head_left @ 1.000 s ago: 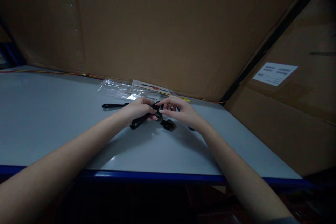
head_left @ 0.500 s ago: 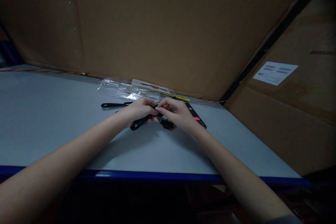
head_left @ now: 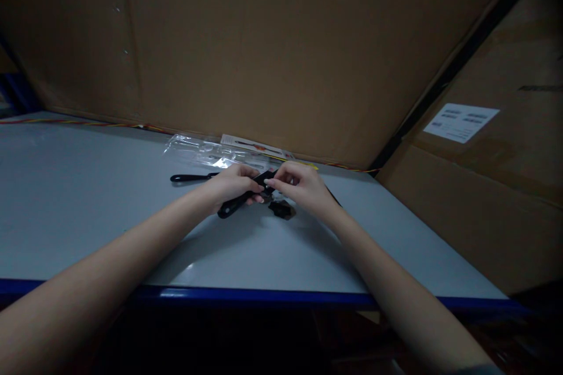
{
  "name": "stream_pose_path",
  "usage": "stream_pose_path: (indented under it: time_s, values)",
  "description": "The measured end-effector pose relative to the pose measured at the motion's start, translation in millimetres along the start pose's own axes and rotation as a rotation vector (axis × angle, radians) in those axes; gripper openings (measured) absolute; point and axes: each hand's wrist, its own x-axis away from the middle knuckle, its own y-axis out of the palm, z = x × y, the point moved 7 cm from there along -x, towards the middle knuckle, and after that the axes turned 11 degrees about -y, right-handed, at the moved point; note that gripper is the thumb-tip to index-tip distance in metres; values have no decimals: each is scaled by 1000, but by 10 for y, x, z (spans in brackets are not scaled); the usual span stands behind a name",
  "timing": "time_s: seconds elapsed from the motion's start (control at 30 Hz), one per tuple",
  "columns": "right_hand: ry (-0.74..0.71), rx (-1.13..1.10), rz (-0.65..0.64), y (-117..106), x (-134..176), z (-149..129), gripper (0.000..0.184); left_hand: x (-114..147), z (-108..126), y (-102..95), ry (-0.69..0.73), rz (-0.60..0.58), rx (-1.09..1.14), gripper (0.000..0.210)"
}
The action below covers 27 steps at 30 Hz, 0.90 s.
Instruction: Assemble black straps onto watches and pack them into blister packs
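Slanting over bench [head_left: 264, 255], black-handled tool [head_left: 234, 204]: long axis diagonal, rounded handle end pointing near left, other end far right. Left hand [head_left: 236, 181] wrapped around tool's middle, thumb on top; right hand [head_left: 301, 186] pinching tool's far end, exact part hidden. Small dark piece [head_left: 282, 209] just right of tool; second black handle [head_left: 189, 177] left of tool, farther back. Beyond tool: clear plastic packaging [head_left: 193, 149], printed card [head_left: 235, 140], cardboard wall [head_left: 264, 58]. Open room widest left of tool; nearer than tool, surface runs to blue edge [head_left: 264, 294].
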Motion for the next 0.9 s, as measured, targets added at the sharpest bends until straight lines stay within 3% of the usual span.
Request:
stream_pose_path:
  time_s: [0.13,0.27,0.43,0.73,0.9]
  values:
    - [-4,77,-48,24,5,-62,29,3,4,7,-2,1,-12,10]
    - [-3,-94,-114,61,4,-166,29,10,7,-19,4,15,-16,10]
    - [-1,-196,-73,15,-6,-181,23,11,10,-34,6,25,8,12]
    - [-40,113,-103,-9,-2,-107,24,29,13,-23,5,15,-5,14]
    - [-66,8,-129,1,-11,-189,34,44,19,-23,6,28,-3,12]
